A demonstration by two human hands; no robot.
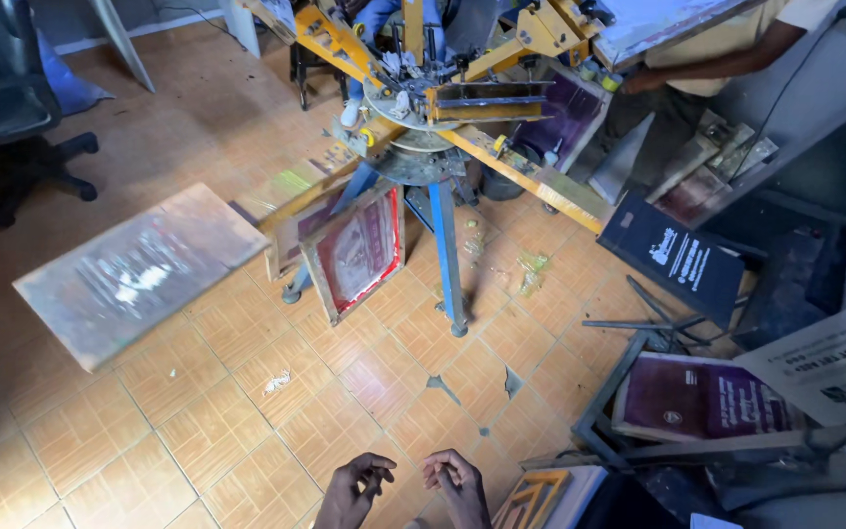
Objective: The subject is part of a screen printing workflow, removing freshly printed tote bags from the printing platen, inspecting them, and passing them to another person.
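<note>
— So where are the hands?

— Low in the frame, at the bottom centre, close together over the tiled floor (198, 411). The left hand (352, 490) has its fingers curled loosely inward, holding nothing. The right hand (456, 482) is the same — fingers bent, nothing gripped. The two are near each other but not touching.

— What's closest to them?

— Just right of the right hand, at the bottom edge, lies a frame with orange bars (533, 500). Farther right, a wooden screen with a dark purple mesh (702, 400) rests on a metal stand.

— And up above?

— A yellow-armed rotary printing press (423, 108) stands on a blue post (447, 245) in the upper centre. Against its base lean two framed screens, the front one with a red mesh (359, 250). A flat wooden board (139, 274) sticks out at the left of the frame, blurred.

— Anyone else there?

— Yes — another person's arm (727, 57) reaches in at the upper right, over a raised screen. Below it sits a black printed panel (682, 257), and a pale printed sheet (829, 367) lies at the right edge. An office chair (12, 108) is in the upper left corner.
</note>
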